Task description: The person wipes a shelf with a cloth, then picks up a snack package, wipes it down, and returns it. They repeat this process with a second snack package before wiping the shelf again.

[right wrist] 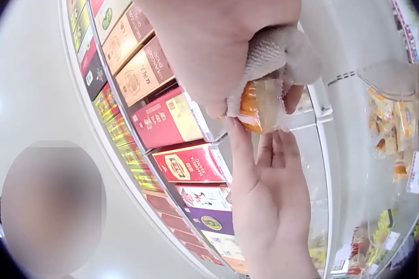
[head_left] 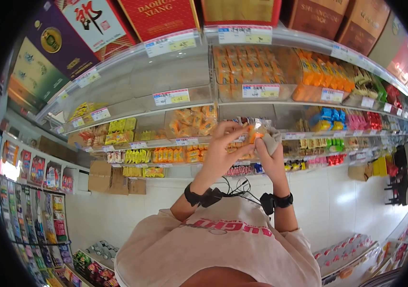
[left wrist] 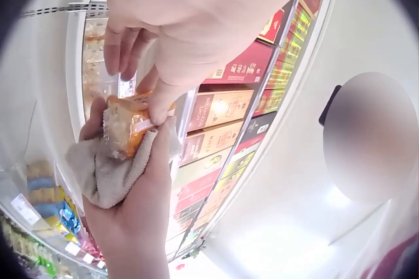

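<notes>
A small orange-and-clear wrapped snack packet [head_left: 256, 137] is held up between both hands, in front of the shelves. My right hand [head_left: 272, 160] grips it through a grey cloth [left wrist: 108, 175], which is bunched around the packet's side and lies in the palm. From the other side my left hand [head_left: 223, 150] pinches the packet's edge; its thumb lies against the orange wrapper. In the right wrist view the packet [right wrist: 254, 107] shows between the cloth [right wrist: 265, 53] and the left fingertips [right wrist: 278, 143]. Its underside is partly hidden by the hands.
Shelves with price tags [head_left: 261, 91] carry bins of orange packets [head_left: 249, 64] and other wrapped snacks. Large boxed goods [head_left: 158, 16] stand on the top ledge. Cardboard boxes [head_left: 111, 177] sit on the floor at left. Dark cables [head_left: 240, 189] hang between the wrists.
</notes>
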Available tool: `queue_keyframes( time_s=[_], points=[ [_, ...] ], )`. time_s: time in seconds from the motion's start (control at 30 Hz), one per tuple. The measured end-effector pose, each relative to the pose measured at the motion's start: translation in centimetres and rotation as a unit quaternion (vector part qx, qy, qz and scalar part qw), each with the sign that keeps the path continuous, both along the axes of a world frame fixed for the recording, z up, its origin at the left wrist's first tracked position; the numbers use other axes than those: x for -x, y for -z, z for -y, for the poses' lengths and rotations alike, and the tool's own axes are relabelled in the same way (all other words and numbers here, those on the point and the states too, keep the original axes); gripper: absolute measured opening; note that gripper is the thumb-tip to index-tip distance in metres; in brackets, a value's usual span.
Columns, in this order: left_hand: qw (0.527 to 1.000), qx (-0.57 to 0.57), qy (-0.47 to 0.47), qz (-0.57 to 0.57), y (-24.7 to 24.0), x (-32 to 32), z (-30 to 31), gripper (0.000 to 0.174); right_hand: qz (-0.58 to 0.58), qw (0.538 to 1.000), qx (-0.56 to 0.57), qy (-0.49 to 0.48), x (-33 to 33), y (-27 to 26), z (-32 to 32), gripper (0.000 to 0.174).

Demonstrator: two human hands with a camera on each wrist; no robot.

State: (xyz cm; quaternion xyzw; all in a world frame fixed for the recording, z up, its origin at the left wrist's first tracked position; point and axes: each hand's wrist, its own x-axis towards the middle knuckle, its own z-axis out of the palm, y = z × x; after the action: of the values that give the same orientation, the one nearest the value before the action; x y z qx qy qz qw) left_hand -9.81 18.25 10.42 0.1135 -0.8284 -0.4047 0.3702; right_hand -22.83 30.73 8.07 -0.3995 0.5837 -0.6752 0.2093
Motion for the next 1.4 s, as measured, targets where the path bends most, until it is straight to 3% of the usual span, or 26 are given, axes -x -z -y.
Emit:
queue_keyframes(
  time_s=[0.07,0.13,0.23,0.27,0.37,0.47,0.6,0.63,0.73,0.77,0.87,0.97,1.07,1.17,1.27,1.37,1.4],
  points=[
    [0.991,-0.119,0.037,0.045,0.9,0.2,-0.3,0.046,-0.042,0.998,-0.029,0.038,0.4,-0.1,0.0,0.022],
    [0.972,-0.224,0.064,0.011,1.3,0.6,-1.5,0.042,-0.120,0.987,-0.073,0.078,0.9,-0.2,-0.3,0.024],
    [0.937,-0.338,0.081,-0.030,0.7,1.5,-2.8,0.036,-0.259,0.955,-0.109,0.090,1.1,-0.3,-0.7,0.048],
    [0.944,-0.324,0.067,0.006,0.7,1.6,-2.6,0.034,-0.319,0.936,-0.111,0.095,1.1,-0.5,-1.1,0.054],
    [0.946,-0.313,0.038,0.074,1.9,2.3,-1.3,0.025,-0.353,0.931,-0.070,0.065,1.1,-1.1,-1.7,0.070],
    [0.926,-0.367,0.082,0.003,2.2,3.0,-1.7,0.023,-0.324,0.943,-0.068,0.026,1.9,-0.8,-2.4,0.072],
    [0.908,-0.393,0.135,-0.047,1.8,3.7,-2.6,0.030,-0.125,0.992,-0.035,0.001,2.3,-0.2,-3.2,0.057],
    [0.913,-0.380,0.145,-0.036,1.4,3.4,-2.7,0.034,-0.120,0.992,-0.003,0.025,2.5,0.5,-3.0,0.046],
    [0.937,-0.318,0.129,-0.070,1.2,3.8,-2.8,0.032,0.032,0.989,-0.125,-0.077,4.0,1.1,-4.4,0.037],
    [0.928,-0.337,0.157,-0.036,0.8,3.3,-2.3,0.034,0.047,0.990,-0.111,-0.080,4.0,1.1,-4.6,0.034],
    [0.898,-0.406,0.166,-0.028,0.2,2.7,-2.3,0.037,0.072,0.992,-0.038,-0.097,3.9,1.9,-4.2,0.036],
    [0.901,-0.405,0.143,-0.061,1.0,2.5,-2.1,0.040,0.034,0.996,-0.040,-0.071,3.4,2.2,-3.3,0.038],
    [0.934,-0.331,0.113,-0.073,1.5,1.6,-1.8,0.040,-0.107,0.990,-0.091,-0.026,2.4,0.5,-2.4,0.039],
    [0.921,-0.377,0.090,-0.023,0.6,0.5,-1.0,0.041,-0.257,0.959,-0.120,0.005,1.6,1.2,-1.4,0.042],
    [0.876,-0.469,0.089,-0.075,0.3,-0.7,-0.1,0.041,-0.050,0.996,-0.066,-0.016,1.9,4.4,-0.9,0.041],
    [0.901,-0.415,0.087,-0.091,0.8,-1.4,0.7,0.043,0.111,0.993,-0.028,-0.019,0.4,0.6,-0.4,0.034],
    [0.901,-0.413,0.088,-0.097,0.9,-1.5,0.7,0.043,0.074,0.995,-0.045,-0.041,-0.1,0.8,0.0,0.031]
  ],
)
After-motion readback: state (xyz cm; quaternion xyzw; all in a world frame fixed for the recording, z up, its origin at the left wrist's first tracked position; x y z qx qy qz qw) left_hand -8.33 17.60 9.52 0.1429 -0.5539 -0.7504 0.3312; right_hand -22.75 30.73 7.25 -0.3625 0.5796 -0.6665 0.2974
